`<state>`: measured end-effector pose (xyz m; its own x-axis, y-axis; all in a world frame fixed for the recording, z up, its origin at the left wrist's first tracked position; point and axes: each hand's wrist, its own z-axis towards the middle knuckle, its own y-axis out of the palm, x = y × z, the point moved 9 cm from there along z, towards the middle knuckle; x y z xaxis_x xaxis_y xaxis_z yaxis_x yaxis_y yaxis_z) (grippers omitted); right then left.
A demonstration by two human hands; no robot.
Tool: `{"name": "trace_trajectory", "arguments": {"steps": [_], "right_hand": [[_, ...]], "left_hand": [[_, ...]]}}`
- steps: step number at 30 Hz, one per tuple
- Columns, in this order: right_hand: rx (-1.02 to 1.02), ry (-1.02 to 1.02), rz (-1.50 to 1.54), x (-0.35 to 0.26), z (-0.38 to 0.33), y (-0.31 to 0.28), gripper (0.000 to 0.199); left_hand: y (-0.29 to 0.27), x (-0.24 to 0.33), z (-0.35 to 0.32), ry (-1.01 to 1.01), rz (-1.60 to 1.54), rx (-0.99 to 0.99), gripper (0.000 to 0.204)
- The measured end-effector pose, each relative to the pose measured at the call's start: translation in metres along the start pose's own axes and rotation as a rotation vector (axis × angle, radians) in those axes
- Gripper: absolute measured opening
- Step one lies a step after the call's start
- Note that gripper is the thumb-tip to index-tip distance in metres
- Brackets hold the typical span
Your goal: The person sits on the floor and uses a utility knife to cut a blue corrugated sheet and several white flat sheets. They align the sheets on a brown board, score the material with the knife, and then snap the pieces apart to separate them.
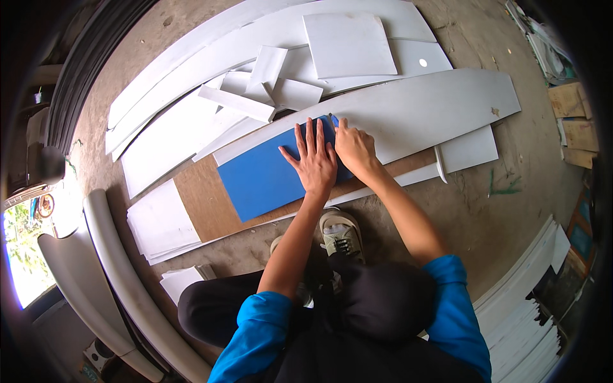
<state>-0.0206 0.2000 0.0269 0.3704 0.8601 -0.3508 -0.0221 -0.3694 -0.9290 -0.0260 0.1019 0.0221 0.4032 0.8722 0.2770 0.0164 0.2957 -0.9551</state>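
left hand (313,161) lies flat, fingers spread, on the blue sheet (268,175); right hand (355,148) grips a small cutter (332,119) at its edge.

The person wears a bright blue short-sleeved shirt (255,332); its sleeves end just above the elbows, and the cloth lies in soft folds over both upper arms. Both forearms are bare from there down, with no watch, band or glove showing on the left hand (314,161) or the right hand (355,148). The fingers (311,134) carry no rings that can be made out. Below the shirt come black trousers (211,303), loose and plain, with dark cloth bunched over the lap. On one foot sits a pale grey-green canvas sneaker (341,235) with a white rubber toe cap and dark laces; the toe of a second shoe just shows beside it.
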Motion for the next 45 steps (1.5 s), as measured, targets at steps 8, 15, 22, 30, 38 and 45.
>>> {"name": "trace_trajectory", "arguments": {"steps": [8,15,22,30,38,45], "right_hand": [[0.103,-0.085,0.014,-0.006,0.009,0.007,0.011],[-0.064,-0.024,0.003,0.002,-0.012,0.015,0.014],[-0.142,0.011,-0.065,0.031,-0.125,0.030,0.010],[-0.177,0.026,0.010,0.030,-0.115,-0.002,0.016],[-0.022,-0.020,0.033,0.002,-0.007,-0.004,0.032],[-0.051,-0.070,0.018,-0.003,0.009,0.011,0.038]], "left_hand": [[-0.001,0.002,-0.001,0.021,-0.008,0.015,0.052],[-0.001,-0.001,0.000,0.006,0.001,0.046,0.052],[-0.003,0.002,-0.003,0.011,0.008,0.071,0.050],[0.000,-0.001,-0.002,0.003,0.042,0.044,0.052],[0.001,0.001,-0.001,-0.004,0.003,0.009,0.053],[0.000,0.000,-0.001,0.001,-0.010,0.020,0.053]]}}
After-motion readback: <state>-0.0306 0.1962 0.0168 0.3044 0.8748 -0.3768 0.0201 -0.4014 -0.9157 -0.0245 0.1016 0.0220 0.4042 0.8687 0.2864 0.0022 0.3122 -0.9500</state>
